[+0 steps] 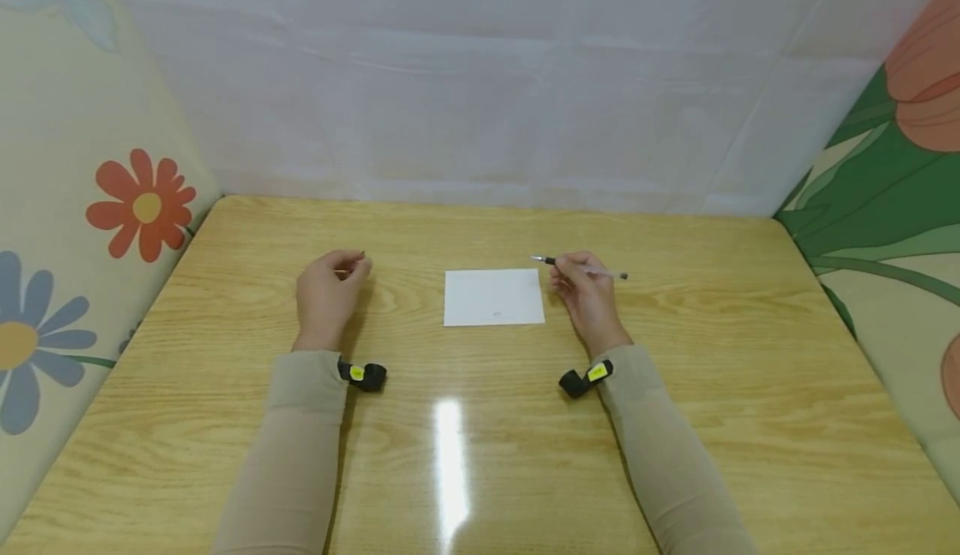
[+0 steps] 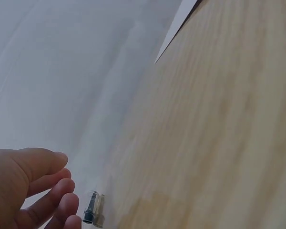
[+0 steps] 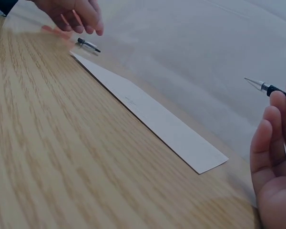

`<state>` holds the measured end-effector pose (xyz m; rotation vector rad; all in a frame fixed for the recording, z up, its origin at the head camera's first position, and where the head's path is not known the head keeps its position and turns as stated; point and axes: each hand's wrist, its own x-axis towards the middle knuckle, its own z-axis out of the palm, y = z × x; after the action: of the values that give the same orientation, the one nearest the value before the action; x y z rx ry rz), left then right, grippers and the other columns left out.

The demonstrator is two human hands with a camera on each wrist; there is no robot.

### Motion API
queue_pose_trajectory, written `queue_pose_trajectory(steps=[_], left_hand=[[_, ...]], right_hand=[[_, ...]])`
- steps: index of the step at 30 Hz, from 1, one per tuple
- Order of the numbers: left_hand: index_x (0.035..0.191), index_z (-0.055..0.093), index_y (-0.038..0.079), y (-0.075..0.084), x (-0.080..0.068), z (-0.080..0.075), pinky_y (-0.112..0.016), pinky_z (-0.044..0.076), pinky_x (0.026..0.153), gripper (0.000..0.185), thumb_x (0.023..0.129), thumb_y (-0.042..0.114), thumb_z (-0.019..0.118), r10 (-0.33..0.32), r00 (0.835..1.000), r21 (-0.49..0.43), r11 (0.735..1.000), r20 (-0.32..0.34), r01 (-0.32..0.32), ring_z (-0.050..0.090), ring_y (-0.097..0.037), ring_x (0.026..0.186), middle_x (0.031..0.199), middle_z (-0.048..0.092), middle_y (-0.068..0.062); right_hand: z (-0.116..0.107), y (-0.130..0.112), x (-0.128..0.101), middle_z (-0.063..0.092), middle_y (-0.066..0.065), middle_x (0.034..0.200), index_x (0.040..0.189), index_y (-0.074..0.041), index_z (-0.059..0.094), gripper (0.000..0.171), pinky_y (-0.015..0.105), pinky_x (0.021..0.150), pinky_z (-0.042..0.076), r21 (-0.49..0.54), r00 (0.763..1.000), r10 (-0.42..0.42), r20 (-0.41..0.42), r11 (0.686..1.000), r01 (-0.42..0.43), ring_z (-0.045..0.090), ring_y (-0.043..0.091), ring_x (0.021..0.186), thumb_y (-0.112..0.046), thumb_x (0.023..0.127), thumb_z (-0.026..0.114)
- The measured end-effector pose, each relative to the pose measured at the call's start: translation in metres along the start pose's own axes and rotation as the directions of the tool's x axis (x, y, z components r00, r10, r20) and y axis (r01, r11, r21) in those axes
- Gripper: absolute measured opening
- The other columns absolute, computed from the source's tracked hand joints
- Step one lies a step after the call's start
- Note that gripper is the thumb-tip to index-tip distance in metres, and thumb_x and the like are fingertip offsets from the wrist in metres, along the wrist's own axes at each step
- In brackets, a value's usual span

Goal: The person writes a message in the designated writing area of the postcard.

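Possibly, a stray mark

Head view: the card (image 1: 493,297) lies between the left hand (image 1: 327,292) and the right hand (image 1: 590,301). The pen (image 1: 603,272) points its bare tip toward the left hand, close by the card, so a dip of the right hand could mark it.

Left wrist view: the cap (image 2: 89,212) appears to rest on the tabletop (image 2: 205,119) just past the left fingertips; a careless touch might set it rolling. That hand holds nothing, fingers loosely curled.

Right wrist view: the right hand pinches the pen, lower fingers bent.
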<state>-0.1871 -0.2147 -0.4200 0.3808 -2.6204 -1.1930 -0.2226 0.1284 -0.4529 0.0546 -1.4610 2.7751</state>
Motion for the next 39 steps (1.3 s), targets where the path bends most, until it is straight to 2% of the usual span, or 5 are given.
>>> queue_pose_trajectory(steps=[6, 13, 25, 30, 39], left_hand=[[0.128, 0.068, 0.002, 0.008, -0.003, 0.002, -0.05, 0.052, 0.088, 0.035, 0.103, 0.025, 0.059, 0.098, 0.99, 0.046, 0.994, 0.103, -0.103, 0.065, -0.036, 0.103, 0.115, 0.069, -0.02], [0.132, 0.064, -0.002, 0.019, -0.006, 0.004, -0.053, 0.052, 0.091, 0.036, 0.104, 0.021, 0.059, 0.221, 0.947, 0.057, 0.969, 0.235, -0.24, 0.063, -0.039, 0.108, 0.122, 0.065, -0.024], [0.147, 0.049, 0.002, 0.033, -0.013, 0.012, -0.062, 0.034, 0.112, 0.048, 0.105, 0.025, 0.057, 0.269, 0.872, 0.142, 0.925, 0.408, -0.351, 0.042, -0.047, 0.136, 0.15, 0.043, -0.028], [0.151, 0.043, 0.002, 0.035, -0.015, 0.016, -0.062, 0.03, 0.115, 0.054, 0.105, 0.026, 0.056, 0.301, 0.828, 0.164, 0.893, 0.474, -0.419, 0.039, -0.048, 0.139, 0.155, 0.038, -0.027], [0.155, 0.035, -0.001, 0.035, -0.017, 0.021, -0.062, 0.021, 0.118, 0.06, 0.105, 0.024, 0.057, 0.34, 0.772, 0.188, 0.844, 0.537, -0.502, 0.031, -0.048, 0.145, 0.161, 0.03, -0.025]], right_hand=[[-0.001, 0.0, 0.0, 0.068, 0.004, 0.077, 0.084, -0.011, 0.063, 0.023, 0.023, 0.066, 0.054, 0.007, 1.0, 0.004, -0.001, 1.0, -0.004, 0.064, 0.013, 0.072, 0.006, 0.098, 0.056], [0.0, 0.0, 0.001, 0.068, 0.004, 0.076, 0.083, -0.011, 0.063, 0.023, 0.022, 0.065, 0.054, 0.01, 1.0, 0.014, -0.014, 1.0, -0.014, 0.064, 0.012, 0.07, 0.006, 0.097, 0.056], [0.002, -0.001, 0.0, 0.067, 0.004, 0.076, 0.084, -0.011, 0.063, 0.022, 0.022, 0.065, 0.053, 0.004, 1.0, 0.017, -0.006, 1.0, -0.017, 0.063, 0.013, 0.07, 0.007, 0.096, 0.056], [0.002, -0.001, 0.0, 0.067, 0.004, 0.076, 0.084, -0.01, 0.063, 0.023, 0.022, 0.065, 0.053, -0.002, 1.0, 0.019, -0.011, 1.0, -0.019, 0.063, 0.013, 0.07, 0.007, 0.097, 0.056], [0.001, 0.0, 0.001, 0.067, 0.003, 0.076, 0.084, -0.011, 0.062, 0.023, 0.022, 0.064, 0.052, -0.01, 1.0, 0.017, -0.018, 1.0, -0.017, 0.062, 0.012, 0.069, 0.007, 0.097, 0.056]])
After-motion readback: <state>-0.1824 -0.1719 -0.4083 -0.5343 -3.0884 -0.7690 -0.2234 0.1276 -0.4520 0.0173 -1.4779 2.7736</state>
